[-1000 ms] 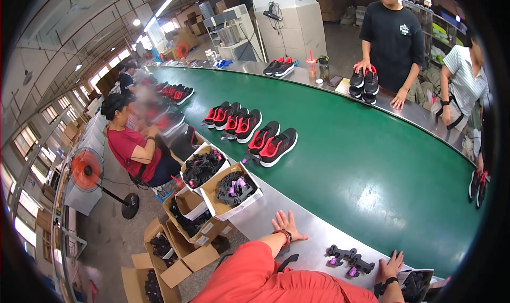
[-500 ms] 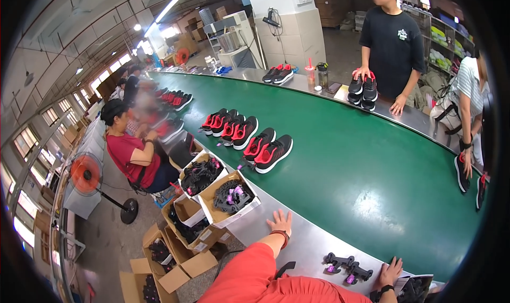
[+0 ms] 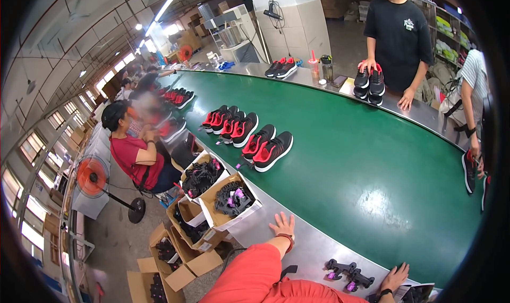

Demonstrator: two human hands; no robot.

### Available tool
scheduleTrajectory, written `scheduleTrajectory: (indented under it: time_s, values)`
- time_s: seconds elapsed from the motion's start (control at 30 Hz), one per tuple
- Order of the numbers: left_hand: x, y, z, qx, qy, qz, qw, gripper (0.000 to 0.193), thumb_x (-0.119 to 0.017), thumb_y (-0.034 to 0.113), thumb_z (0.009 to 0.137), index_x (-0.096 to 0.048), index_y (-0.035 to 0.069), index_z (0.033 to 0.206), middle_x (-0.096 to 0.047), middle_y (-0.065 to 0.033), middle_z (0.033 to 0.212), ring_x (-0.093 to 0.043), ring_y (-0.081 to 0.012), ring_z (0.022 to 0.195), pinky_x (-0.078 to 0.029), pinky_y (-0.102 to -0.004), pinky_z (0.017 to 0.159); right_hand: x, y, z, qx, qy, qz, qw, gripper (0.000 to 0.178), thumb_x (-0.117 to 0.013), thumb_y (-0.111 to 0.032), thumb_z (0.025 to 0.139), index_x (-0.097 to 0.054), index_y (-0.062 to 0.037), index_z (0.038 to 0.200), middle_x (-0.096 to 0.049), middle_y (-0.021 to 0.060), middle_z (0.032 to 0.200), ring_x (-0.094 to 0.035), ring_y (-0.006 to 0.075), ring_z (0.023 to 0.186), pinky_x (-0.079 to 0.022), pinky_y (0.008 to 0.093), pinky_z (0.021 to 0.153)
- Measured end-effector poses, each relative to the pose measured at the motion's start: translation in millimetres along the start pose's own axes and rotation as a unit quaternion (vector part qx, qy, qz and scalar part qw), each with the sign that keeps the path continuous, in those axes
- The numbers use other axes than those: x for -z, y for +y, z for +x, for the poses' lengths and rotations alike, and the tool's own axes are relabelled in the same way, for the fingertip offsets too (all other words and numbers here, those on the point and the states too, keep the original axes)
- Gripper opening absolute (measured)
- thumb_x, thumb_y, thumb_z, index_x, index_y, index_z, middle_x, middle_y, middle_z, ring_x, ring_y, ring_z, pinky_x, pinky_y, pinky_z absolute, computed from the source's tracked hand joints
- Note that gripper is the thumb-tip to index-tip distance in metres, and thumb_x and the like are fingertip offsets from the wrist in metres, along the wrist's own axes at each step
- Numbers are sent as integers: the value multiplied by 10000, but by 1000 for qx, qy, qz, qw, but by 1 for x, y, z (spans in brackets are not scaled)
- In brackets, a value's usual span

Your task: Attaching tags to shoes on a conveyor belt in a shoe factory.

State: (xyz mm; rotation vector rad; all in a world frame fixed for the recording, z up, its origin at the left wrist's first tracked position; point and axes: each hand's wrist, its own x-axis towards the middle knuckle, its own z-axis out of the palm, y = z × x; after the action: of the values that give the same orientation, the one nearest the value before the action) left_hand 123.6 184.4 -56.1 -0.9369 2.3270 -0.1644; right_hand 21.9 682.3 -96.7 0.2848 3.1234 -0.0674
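My left hand (image 3: 283, 226) lies spread on the metal table edge (image 3: 260, 195), just right of the open boxes, with nothing in it. Resting at the belt's near edge, my right hand (image 3: 394, 278) has its fingers stretched out and holds nothing. Between my hands, nearer the right one, lie two black plastic pieces (image 3: 348, 273) with purple tags. Beside my left hand a white-sided box (image 3: 249, 210) holds more such pieces. A row of black-and-red sneakers (image 3: 273, 150) sits on the green belt (image 3: 340, 197), beyond my left hand.
Another box of black pieces (image 3: 202, 176) adjoins the first; open cartons (image 3: 183, 276) stand below. A person in black (image 3: 398, 37) holds stacked sneakers (image 3: 369, 83) across the belt. At right, another person handles shoes (image 3: 469, 171). A seated worker (image 3: 141, 154) and a fan (image 3: 91, 175) are at left.
The view has shifted slightly. My hands stay in place on the edge. At the far right, the other person's hand has moved from the nearer shoe toward the one beside it.
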Motion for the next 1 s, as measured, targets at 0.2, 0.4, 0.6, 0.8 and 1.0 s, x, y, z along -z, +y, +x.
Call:
scheduleTrajectory:
  time_s: [0.2,0.4,0.6,0.8,1.0]
  values:
    - [8,-5,-4,-28,-10,-23,999,674,-369,133,950,-7,115,1519,0,-273,1547,-73,-507,1405,-225,-711,1013,-8,6,1,18,26,9,999,447,-438,-254,968,-426,-32,1356,-379,161,1445,-364,303,1323,-233,444,1125]
    - [4,-2,-1,-14,-7,-2,1000,723,-439,232,949,-8,164,1525,-14,-236,1560,-76,-489,1413,-240,-708,1006,-9,6,1,24,39,25,999,435,-455,-233,952,-441,-32,1337,-410,150,1416,-389,302,1298,-241,446,1123]
    - [-4,-1,3,-10,14,7,1000,721,-445,232,947,-20,158,1524,-28,-243,1557,-84,-491,1410,-244,-710,1002,-9,4,1,16,34,32,999,427,-471,-222,935,-453,-41,1322,-419,134,1407,-394,299,1293,-243,450,1124]
    - [4,-4,-2,-34,-1,-16,999,676,-381,157,953,-11,106,1516,-14,-286,1540,-90,-511,1401,-252,-709,999,-15,7,2,26,50,29,998,425,-476,-218,933,-454,-43,1319,-425,133,1401,-397,302,1289,-248,452,1118]
    - [9,-5,-5,-37,-4,-17,999,692,-398,173,944,-15,104,1517,-10,-294,1537,-86,-522,1397,-249,-706,1002,-22,10,3,24,56,28,998,428,-484,-220,930,-456,-40,1318,-432,137,1391,-401,306,1280,-259,446,1110]
